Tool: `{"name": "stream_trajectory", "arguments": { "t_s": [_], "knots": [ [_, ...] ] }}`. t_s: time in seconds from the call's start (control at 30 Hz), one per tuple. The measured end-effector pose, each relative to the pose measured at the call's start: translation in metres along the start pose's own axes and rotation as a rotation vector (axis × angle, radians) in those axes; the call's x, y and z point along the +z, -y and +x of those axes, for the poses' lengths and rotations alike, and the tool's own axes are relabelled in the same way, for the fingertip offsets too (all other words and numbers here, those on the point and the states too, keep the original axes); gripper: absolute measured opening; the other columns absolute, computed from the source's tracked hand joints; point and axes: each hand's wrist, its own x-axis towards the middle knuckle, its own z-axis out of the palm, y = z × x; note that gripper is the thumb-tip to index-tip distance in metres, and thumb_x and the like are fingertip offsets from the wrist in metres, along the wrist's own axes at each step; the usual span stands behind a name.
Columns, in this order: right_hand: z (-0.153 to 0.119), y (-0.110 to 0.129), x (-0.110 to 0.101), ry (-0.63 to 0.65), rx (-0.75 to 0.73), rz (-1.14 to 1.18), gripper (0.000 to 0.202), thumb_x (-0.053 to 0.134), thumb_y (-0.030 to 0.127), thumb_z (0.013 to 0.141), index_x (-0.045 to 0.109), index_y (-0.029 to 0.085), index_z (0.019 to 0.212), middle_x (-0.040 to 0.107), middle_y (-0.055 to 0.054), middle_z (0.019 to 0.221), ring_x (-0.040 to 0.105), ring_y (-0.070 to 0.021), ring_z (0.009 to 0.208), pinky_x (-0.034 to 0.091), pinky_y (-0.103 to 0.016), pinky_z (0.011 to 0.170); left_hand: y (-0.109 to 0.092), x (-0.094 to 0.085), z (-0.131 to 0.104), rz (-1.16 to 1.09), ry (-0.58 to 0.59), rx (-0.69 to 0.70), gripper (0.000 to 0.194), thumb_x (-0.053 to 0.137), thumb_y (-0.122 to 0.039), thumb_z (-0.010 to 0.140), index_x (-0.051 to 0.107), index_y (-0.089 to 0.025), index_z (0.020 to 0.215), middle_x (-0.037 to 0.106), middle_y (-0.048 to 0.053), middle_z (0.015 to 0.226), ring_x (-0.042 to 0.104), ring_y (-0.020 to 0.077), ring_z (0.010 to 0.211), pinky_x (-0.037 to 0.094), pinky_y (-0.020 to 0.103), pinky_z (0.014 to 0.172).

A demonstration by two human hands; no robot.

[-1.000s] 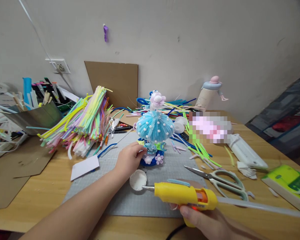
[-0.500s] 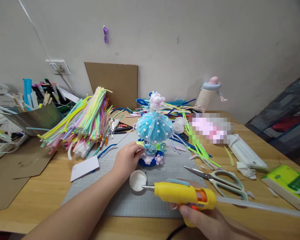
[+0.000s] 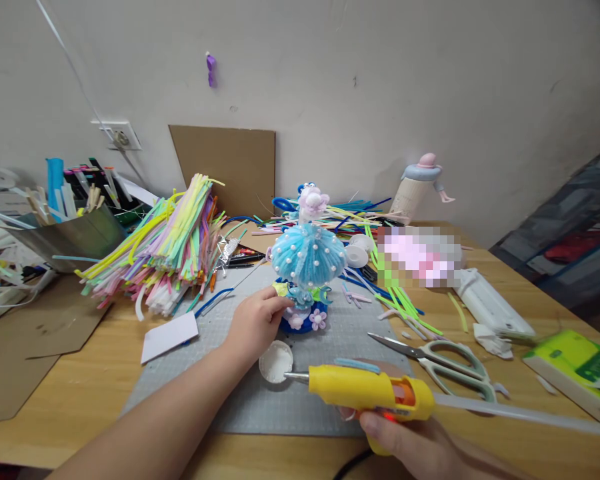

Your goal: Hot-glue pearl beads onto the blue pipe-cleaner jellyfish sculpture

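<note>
A pipe-cleaner craft (image 3: 309, 255) stands upright on the grey cutting mat (image 3: 240, 407), its light-blue dome studded with white pearls. Under the dome are a light-blue flower (image 3: 300, 297) and a dark-blue base with pale flowers. My left hand (image 3: 258, 321) is closed, its fingertips pinched together against the craft's lower left side by the blue flower; anything between them is too small or hidden. My right hand (image 3: 405, 440) grips a yellow hot glue gun (image 3: 365, 390) with a long glue stick out of its back. The gun's nozzle points left, over the rim of a small white cup (image 3: 276, 362).
Scissors (image 3: 435, 363) lie right of the mat. A thick bundle of pastel pipe cleaners (image 3: 175, 247) is at the left, near a white card (image 3: 170, 337). Loose pipe cleaners (image 3: 405, 300) spread behind and right of the craft. A green packet (image 3: 577, 373) sits far right.
My left hand has shifted slightly right, its fingertips closer to the blue flower. My right hand and the glue gun stay nearly still.
</note>
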Motion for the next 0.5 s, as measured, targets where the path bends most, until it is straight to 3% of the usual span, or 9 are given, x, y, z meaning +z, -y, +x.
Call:
{"name": "stream_trajectory", "arguments": {
  "t_s": [0.3, 0.43, 0.5],
  "knots": [
    [0.000, 0.003, 0.000, -0.020, -0.019, -0.027, 0.015, 0.055, 0.041, 0.081, 0.063, 0.032, 0.090, 0.064, -0.001, 0.080, 0.064, -0.0232, 0.072, 0.054, -0.036, 0.064, -0.003, -0.003, 0.001, -0.049, -0.001, -0.019, 0.025, 0.048, -0.015, 0.086, 0.070, -0.024, 0.093, 0.065, 0.003, 0.088, 0.060, 0.0153, 0.082, 0.043, 0.025, 0.068],
    [0.006, 0.011, -0.001, -0.022, -0.063, -0.015, 0.016, 0.055, 0.041, 0.081, 0.063, 0.030, 0.089, 0.064, -0.001, 0.079, 0.064, -0.0219, 0.069, 0.053, -0.033, 0.061, -0.003, -0.025, 0.001, -0.099, -0.050, -0.098, 0.017, 0.054, -0.021, 0.084, 0.068, -0.022, 0.094, 0.061, 0.001, 0.077, 0.055, 0.0135, 0.071, 0.040, 0.024, 0.063],
    [0.010, 0.018, -0.002, 0.011, -0.052, -0.019, 0.016, 0.056, 0.041, 0.079, 0.063, 0.028, 0.085, 0.064, -0.001, 0.076, 0.063, -0.0209, 0.067, 0.053, -0.031, 0.060, -0.002, -0.040, -0.004, -0.132, 0.080, -0.110, 0.011, 0.059, -0.025, 0.081, 0.068, -0.022, 0.088, 0.060, -0.001, 0.073, 0.054, 0.0130, 0.068, 0.039, 0.024, 0.062]
  ]
}}
